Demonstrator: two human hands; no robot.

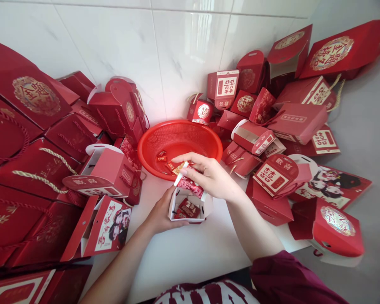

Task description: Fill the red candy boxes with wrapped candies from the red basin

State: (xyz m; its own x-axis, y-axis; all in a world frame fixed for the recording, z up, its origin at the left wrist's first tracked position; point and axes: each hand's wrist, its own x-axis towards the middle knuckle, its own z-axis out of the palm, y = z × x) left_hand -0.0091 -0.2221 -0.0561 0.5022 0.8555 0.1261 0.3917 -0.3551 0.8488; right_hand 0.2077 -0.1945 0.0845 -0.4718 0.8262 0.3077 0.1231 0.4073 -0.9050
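My left hand (160,213) is wrapped around a small open white-lined box (187,207) on the white table (190,249); a few red wrapped sweets lie inside the box. My right hand (209,175) hovers just above the box, fingers pinched on wrapped sweets (183,171) in red and gold. Directly behind my hands sits a red plastic basket (177,143) with a few more sweets at its bottom.
Red gift boxes and bags with cord handles are heaped on the left (34,169) and on the right (288,126), against a white tiled wall (129,46). A folded box with a cartoon couple (107,226) stands left of my left hand.
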